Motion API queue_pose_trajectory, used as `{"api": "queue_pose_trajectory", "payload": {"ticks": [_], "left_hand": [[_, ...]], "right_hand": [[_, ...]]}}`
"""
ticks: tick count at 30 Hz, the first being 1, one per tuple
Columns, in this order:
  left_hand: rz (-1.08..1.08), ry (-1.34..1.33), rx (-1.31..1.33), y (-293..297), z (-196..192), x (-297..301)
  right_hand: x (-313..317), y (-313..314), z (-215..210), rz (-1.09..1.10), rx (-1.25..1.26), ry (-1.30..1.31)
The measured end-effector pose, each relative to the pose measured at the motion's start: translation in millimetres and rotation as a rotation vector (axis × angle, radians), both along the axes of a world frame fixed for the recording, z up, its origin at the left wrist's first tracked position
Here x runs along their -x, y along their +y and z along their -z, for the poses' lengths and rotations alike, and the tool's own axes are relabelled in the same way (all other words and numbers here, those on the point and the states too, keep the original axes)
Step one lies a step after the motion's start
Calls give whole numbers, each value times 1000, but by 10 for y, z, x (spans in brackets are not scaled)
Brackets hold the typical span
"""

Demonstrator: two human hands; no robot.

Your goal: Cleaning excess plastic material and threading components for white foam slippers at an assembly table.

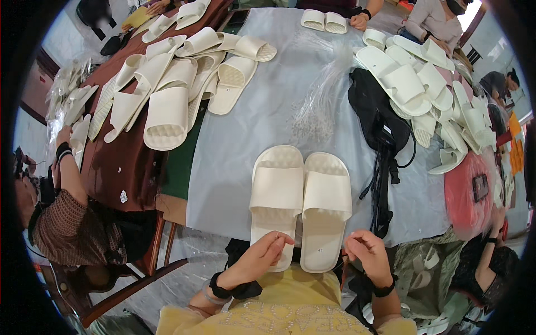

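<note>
A pair of cream slippers lies side by side at the table's near edge, toes pointing away from me, heels reaching over my lap. My left hand (268, 249) is closed, fingers curled and pressed together, above the heel part of the left slipper (275, 187). Just beyond the outer edge of the right slipper (327, 201), my right hand (367, 251) is also curled closed. What either hand holds, if anything, is hidden. Dark bands circle both my wrists.
Cream slippers are heaped at the left (167, 95) and the right (407, 84). A black bag (379, 111) with straps lies right of the pair. Clear plastic wrappers (315, 106) are spread mid-table. Co-workers sit around, one on a wooden chair (139, 285) at my left.
</note>
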State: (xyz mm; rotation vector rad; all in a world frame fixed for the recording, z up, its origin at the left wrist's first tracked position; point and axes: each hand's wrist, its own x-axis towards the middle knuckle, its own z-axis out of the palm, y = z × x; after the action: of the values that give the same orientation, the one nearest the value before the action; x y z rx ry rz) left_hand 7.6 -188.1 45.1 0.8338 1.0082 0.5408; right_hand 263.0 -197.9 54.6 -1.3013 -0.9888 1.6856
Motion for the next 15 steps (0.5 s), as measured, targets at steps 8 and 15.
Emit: {"api": "queue_pose_trajectory", "payload": {"ticks": [8,15], "left_hand": [[-69,-46,44,-9,-129,-157],[-253,0,-339,-11,138,-276]], "right_hand": [[449,248,12,-176,71,4],[556,165,247,-351,214,138]]}}
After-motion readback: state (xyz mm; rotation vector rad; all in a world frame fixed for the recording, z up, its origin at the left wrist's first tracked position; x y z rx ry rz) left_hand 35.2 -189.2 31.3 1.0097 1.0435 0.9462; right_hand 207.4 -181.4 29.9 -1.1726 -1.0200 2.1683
